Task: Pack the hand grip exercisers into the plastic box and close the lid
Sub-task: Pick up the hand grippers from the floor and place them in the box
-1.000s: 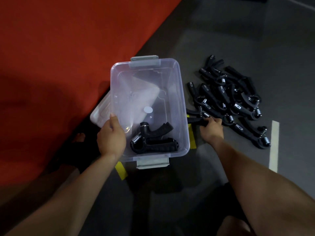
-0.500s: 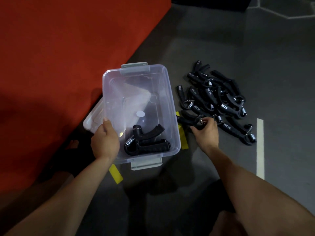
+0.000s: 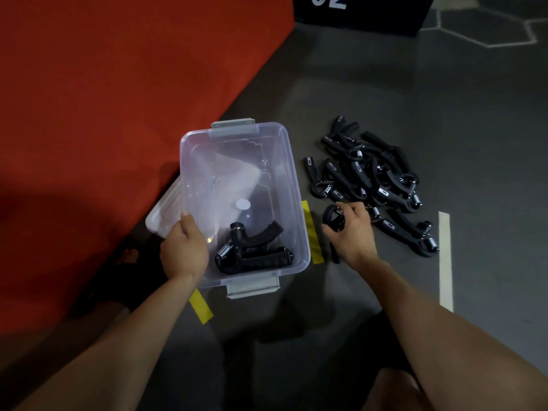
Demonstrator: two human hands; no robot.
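Hand grip exercisers (image 3: 370,176) lie heaped on the grey floor just right of the clear plastic box (image 3: 289,185), where one exerciser (image 3: 252,247) already sits. A second ago the right hand (image 3: 351,232) was reaching into the pile's near edge; now its fingers have curled round a single grip exerciser (image 3: 331,216) and drawn it clear of the heap. The left hand (image 3: 184,247) still grips the box's left rim. The lid (image 3: 161,212) waits behind the box, so packing has barely begun.
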